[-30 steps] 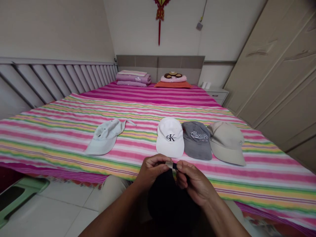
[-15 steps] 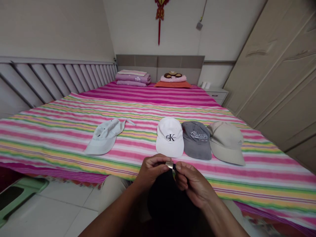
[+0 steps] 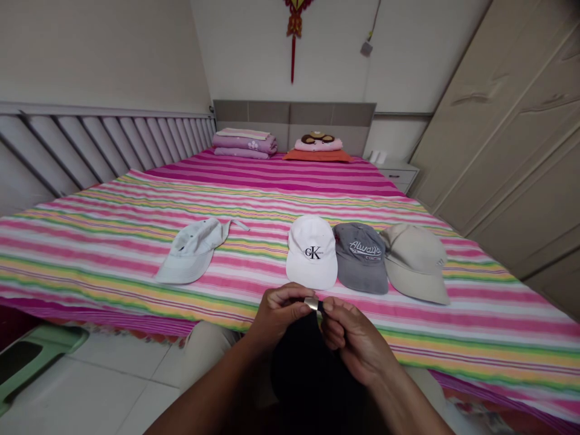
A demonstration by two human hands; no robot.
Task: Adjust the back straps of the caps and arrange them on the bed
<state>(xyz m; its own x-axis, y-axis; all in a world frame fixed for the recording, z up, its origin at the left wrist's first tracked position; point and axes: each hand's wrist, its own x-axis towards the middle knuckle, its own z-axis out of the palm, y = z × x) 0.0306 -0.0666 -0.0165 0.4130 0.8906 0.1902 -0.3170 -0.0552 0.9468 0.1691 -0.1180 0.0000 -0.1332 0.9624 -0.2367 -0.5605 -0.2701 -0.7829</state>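
Note:
A black cap (image 3: 312, 374) hangs low at the centre, near my lap. My left hand (image 3: 281, 311) pinches the silver metal buckle (image 3: 312, 303) on its strap. On the right side of the buckle, my right hand (image 3: 347, 332) grips the dark strap end, fingers curled. Beyond my hands, a white cap with black letters (image 3: 312, 252), a dark grey cap (image 3: 361, 257) and a beige cap (image 3: 417, 263) lie in a row, touching or overlapping. Apart from them at the left rests a pale cap (image 3: 193, 251), tilted, its strap loose.
The caps lie on a bed with a striped sheet (image 3: 254, 205). Folded bedding (image 3: 244, 144) and a pink and orange stack (image 3: 317, 151) sit by the headboard. A rail (image 3: 113, 142) runs along the left. A green stool (image 3: 49, 344) stands on the floor at lower left.

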